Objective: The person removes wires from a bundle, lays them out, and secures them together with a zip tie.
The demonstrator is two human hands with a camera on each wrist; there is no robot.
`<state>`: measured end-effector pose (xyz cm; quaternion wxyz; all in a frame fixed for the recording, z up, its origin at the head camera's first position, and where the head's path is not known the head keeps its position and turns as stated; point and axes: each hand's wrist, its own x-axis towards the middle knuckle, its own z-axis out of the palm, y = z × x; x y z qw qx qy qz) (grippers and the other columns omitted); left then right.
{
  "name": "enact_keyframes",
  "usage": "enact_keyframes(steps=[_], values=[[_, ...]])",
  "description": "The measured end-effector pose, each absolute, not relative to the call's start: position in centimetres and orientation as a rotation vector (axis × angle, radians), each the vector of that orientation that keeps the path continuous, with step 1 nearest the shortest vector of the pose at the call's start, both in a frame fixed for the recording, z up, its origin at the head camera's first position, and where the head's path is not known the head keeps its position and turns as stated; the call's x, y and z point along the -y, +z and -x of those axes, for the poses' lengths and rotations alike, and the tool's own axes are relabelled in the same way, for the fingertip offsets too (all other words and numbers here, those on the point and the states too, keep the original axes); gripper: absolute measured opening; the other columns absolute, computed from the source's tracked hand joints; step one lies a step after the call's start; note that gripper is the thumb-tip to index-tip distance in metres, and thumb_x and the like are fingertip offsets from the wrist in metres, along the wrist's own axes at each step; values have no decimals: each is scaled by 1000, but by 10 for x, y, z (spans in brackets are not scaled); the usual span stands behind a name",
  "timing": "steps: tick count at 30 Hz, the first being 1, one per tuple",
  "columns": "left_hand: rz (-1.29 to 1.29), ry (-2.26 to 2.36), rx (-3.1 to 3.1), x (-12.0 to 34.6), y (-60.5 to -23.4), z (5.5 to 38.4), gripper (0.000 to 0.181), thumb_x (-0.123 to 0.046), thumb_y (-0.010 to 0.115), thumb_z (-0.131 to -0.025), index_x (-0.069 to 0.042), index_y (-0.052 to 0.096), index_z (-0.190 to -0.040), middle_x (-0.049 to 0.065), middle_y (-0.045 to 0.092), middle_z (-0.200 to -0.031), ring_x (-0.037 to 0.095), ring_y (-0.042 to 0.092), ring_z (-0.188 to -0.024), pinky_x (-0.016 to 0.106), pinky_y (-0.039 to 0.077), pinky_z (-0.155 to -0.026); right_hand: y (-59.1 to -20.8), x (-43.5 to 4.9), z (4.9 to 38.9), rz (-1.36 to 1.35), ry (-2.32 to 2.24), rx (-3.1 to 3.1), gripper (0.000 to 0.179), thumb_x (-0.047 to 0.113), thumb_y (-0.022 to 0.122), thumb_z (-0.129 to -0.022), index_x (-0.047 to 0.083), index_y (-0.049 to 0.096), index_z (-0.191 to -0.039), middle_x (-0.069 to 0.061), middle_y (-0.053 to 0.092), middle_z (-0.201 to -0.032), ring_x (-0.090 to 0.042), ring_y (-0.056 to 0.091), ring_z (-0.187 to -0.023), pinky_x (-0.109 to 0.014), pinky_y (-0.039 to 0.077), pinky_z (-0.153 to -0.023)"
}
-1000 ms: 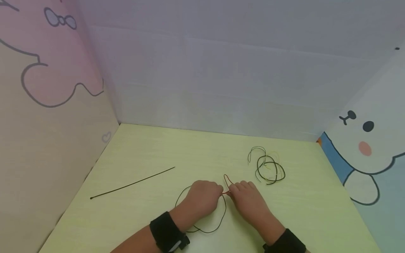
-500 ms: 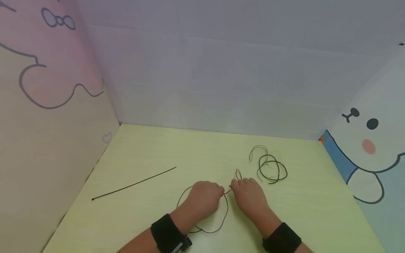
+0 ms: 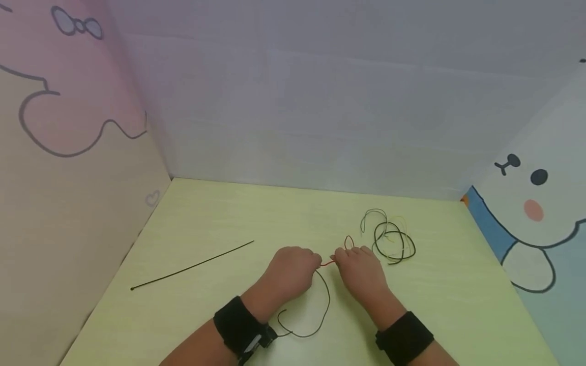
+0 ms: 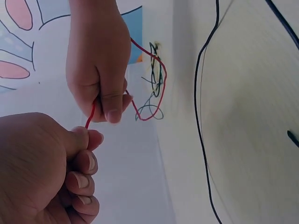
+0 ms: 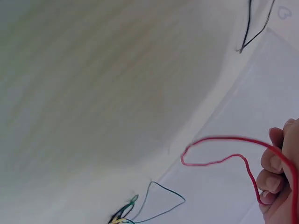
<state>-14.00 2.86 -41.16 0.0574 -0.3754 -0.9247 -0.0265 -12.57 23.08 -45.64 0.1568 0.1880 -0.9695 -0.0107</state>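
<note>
Loop of red cord [image 5: 233,137] stands up behind the right hand [image 3: 361,274], rounder now than the pointed shape it made a second ago, when it leaned out to that hand's left. Both hands have moved a little farther up the counter [image 3: 229,213] since half a second ago. The left hand [image 3: 293,274] pinches the cord between thumb and forefinger, its other fingers curled; the right fingers are closed on it too, with a short taut stretch between the hands. The cord looks smooth and pliant. A thin dark cord [image 3: 328,303] curves down below the left hand; whether it joins the red one I cannot tell. Beyond the right hand lies a tangle [image 3: 389,232] of thick black rings with finer green and yellow strands, and to the left a straight dark strand [image 3: 197,264], knobbed at its near end, lies unmoved.
</note>
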Motion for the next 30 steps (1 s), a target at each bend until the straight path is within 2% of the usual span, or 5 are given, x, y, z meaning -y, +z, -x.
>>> enact_keyframes(steps=[6, 12, 16, 19, 30], values=[[1155, -52, 2794, -21, -408, 148, 11, -12, 71, -95, -21, 73, -89, -7, 62, -72, 8, 58, -64, 23, 44, -56, -451, -232, 128, -658, 172, 2756, 26, 23, 77, -94, 15, 55, -83, 6, 53, -64, -16, 50, -60, -32, 40, -62], [1115, -72, 2786, -6, -418, 154, 14, -9, 71, -93, -20, 69, -85, -6, 60, -72, 11, 58, -64, 25, 44, -55, -443, -241, 125, -910, 356, 2634, 29, 19, 76, -93, 20, 56, -72, 12, 44, -65, -12, 48, -65, -39, 47, -91], [1090, -127, 2783, 0, -425, 157, 15, -8, 70, -93, -20, 69, -85, -7, 61, -73, 10, 59, -65, 24, 43, -55, -439, -246, 121, -954, 451, 2616, 41, 17, 73, -95, 22, 44, -66, 14, 30, -62, -7, 36, -59, -30, 46, -73], [1077, -177, 2762, 5, -426, 157, 16, -8, 71, -93, -19, 67, -82, -7, 60, -71, 10, 57, -63, 24, 43, -55, -439, -249, 119, -933, 460, 2642, 43, 18, 71, -97, 24, 39, -68, 15, 25, -63, -5, 29, -59, -25, 31, -58], [1056, -180, 2799, 14, -420, 150, 20, -6, 70, -93, -19, 63, -79, -8, 53, -66, 9, 46, -58, 25, 39, -53, -439, -260, 121, -676, 232, 2874, 44, 33, 63, -103, 23, 38, -68, 10, 29, -57, -9, 30, -51, -29, 30, -51]])
